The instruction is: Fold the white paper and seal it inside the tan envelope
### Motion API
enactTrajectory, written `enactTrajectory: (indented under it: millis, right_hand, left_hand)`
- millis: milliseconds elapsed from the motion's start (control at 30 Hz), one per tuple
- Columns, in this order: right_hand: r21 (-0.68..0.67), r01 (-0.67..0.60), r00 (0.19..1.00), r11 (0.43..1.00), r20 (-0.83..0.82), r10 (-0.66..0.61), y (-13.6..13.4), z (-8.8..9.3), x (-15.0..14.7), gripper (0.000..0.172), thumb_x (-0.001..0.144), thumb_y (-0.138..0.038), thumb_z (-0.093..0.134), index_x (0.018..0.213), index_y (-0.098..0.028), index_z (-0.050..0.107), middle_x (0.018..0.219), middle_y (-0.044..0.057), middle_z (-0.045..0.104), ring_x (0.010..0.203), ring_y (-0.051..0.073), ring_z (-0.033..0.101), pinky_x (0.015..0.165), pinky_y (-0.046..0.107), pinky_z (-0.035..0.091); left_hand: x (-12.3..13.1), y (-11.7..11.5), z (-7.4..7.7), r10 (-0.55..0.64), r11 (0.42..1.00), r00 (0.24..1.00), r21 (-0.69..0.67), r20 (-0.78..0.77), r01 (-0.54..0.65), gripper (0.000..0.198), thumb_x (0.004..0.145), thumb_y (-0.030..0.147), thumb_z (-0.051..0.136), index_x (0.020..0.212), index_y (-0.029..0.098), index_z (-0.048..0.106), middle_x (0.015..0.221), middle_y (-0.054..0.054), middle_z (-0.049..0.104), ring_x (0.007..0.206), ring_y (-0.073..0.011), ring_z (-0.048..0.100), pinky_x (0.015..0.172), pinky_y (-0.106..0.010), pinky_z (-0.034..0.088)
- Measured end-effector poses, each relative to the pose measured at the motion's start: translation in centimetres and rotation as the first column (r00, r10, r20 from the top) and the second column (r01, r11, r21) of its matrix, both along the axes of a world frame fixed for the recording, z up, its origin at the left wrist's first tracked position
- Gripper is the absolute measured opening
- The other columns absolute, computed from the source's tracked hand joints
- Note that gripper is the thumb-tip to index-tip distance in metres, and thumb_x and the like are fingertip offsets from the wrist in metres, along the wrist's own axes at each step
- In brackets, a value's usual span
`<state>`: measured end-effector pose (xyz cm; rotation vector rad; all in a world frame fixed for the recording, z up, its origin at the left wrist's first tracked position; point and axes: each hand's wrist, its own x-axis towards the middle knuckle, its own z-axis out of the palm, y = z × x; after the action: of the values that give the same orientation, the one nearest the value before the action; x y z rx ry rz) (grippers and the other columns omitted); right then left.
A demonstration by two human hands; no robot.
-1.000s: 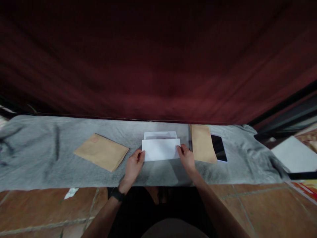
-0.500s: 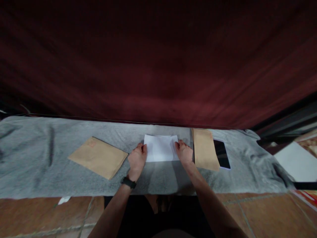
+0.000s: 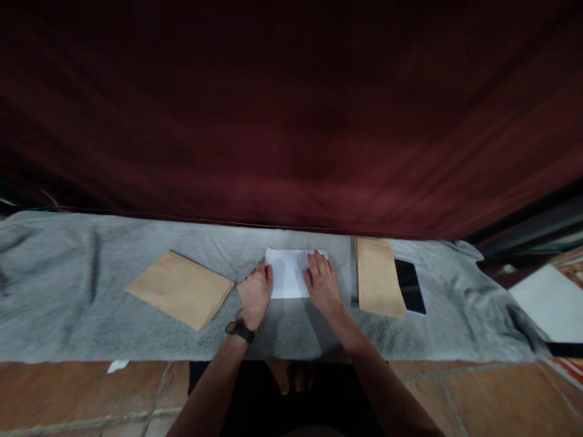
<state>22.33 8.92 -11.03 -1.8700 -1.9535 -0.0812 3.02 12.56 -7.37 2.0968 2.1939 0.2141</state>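
Note:
A folded sheet of white paper [image 3: 288,276] lies on the grey cloth in front of me. At its left edge, my left hand [image 3: 255,291] is closed with the fingers curled and the thumb along the paper. My right hand [image 3: 322,282] rests flat on the right part of the sheet, fingers stretched out and covering some of it. Left of my left hand is a small pile of brown envelopes [image 3: 182,290], set at an angle. More brown envelopes [image 3: 379,279] are stacked to the right of my right hand.
A phone [image 3: 410,288] lies partly under the right-hand envelopes. The grey cloth [image 3: 68,291] covers a long narrow surface, with a dark red curtain [image 3: 291,152] behind it. A white sheet [image 3: 553,303] shows at the far right. Tiled floor [image 3: 501,397] lies below.
My right hand has let go of the paper's right edge and moved left onto the sheet, its fingers now flat. My left hand stays at the left edge.

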Motion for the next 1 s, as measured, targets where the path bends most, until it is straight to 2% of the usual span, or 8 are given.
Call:
enactTrajectory:
  millis: [200,300,367,433,467,533,733,1000]
  right_hand:
    - [-0.021,0.011,0.998,1.0,0.063,-0.01,-0.5,-1.3,-1.0,0.055,0.104,-0.041,0.041,0.154,-0.015,0.038,0.161,0.017,0.033,0.146,0.032,0.035,0.117,0.053,0.03]
    - [-0.008,0.01,0.997,1.0,0.073,-0.009,-0.6,-1.2,-1.0,0.055,0.104,-0.039,0.043,0.153,-0.014,0.04,0.16,0.018,0.033,0.146,0.033,0.035,0.117,0.052,0.03]
    - [0.0,0.008,0.998,1.0,0.068,-0.008,-0.6,-1.2,-1.0,0.055,0.104,-0.039,0.044,0.153,-0.014,0.04,0.16,0.018,0.034,0.146,0.033,0.035,0.117,0.052,0.03]
    - [0.004,0.005,0.998,1.0,0.063,-0.005,-0.7,-1.3,-1.0,0.055,0.104,-0.037,0.043,0.154,-0.015,0.038,0.16,0.017,0.033,0.146,0.033,0.034,0.117,0.053,0.03]
    - [0.001,0.004,0.998,1.0,0.065,-0.004,-0.7,-1.3,-1.0,0.053,0.104,-0.034,0.042,0.154,-0.016,0.038,0.161,0.017,0.033,0.147,0.032,0.033,0.117,0.053,0.03]
    - [-0.014,0.007,0.997,1.0,0.075,-0.006,-0.7,-1.4,-1.0,0.052,0.104,-0.027,0.039,0.154,-0.015,0.037,0.161,0.017,0.032,0.148,0.031,0.032,0.118,0.053,0.029]
    - [-0.061,0.031,0.995,0.998,0.096,-0.025,-0.5,-1.4,-0.3,0.052,0.105,-0.032,0.038,0.155,-0.016,0.037,0.161,0.014,0.033,0.147,0.028,0.034,0.119,0.048,0.028]
    - [-0.054,0.189,0.981,0.98,0.056,-0.187,-0.9,-1.3,2.0,0.053,0.105,-0.029,0.034,0.152,-0.005,0.039,0.156,0.018,0.04,0.145,0.03,0.037,0.12,0.05,0.025]
  left_hand:
    - [-0.2,0.0,0.2,0.01,1.0,1.0,0.001,-0.02,-0.01,0.039,0.103,0.039,0.035,0.114,0.015,0.064,0.077,-0.012,0.072,0.076,-0.0262,0.071,0.065,-0.031,0.048]
    - [0.4,-0.3,0.2,0.003,0.994,1.0,0.111,-0.021,-0.001,0.039,0.103,0.033,0.032,0.114,0.013,0.063,0.088,-0.015,0.072,0.087,-0.0287,0.07,0.078,-0.039,0.051]
    - [1.5,-0.7,-0.1,-0.103,0.969,0.995,0.228,0.003,0.1,0.041,0.102,0.029,0.031,0.12,0.011,0.062,0.107,-0.019,0.071,0.104,-0.0312,0.066,0.091,-0.045,0.048]
    - [3.1,-1.1,-0.7,-0.305,0.911,0.951,0.304,0.042,0.279,0.044,0.102,0.029,0.032,0.134,0.011,0.056,0.132,-0.019,0.063,0.125,-0.0317,0.057,0.104,-0.049,0.043]
    - [4.0,-1.3,-1.1,-0.409,0.875,0.911,0.31,0.059,0.373,0.047,0.102,0.03,0.033,0.141,0.013,0.052,0.144,-0.017,0.056,0.136,-0.0308,0.048,0.111,-0.049,0.038]
    - [5.2,-1.4,-2.0,-0.486,0.85,0.87,0.276,0.084,0.449,0.051,0.102,0.036,0.033,0.146,0.014,0.048,0.154,-0.014,0.046,0.146,-0.0296,0.036,0.119,-0.05,0.029]
    - [3.9,-0.8,-4.0,-0.379,0.904,0.92,0.253,0.099,0.345,0.062,0.103,0.044,0.03,0.154,0.009,0.037,0.158,-0.017,0.04,0.149,-0.0284,0.032,0.123,-0.05,0.024]
    - [1.3,-1.1,-3.9,-0.249,0.947,0.967,0.221,0.043,0.234,0.062,0.103,0.04,0.03,0.154,0.005,0.035,0.16,-0.017,0.034,0.15,-0.0297,0.029,0.123,-0.048,0.021]
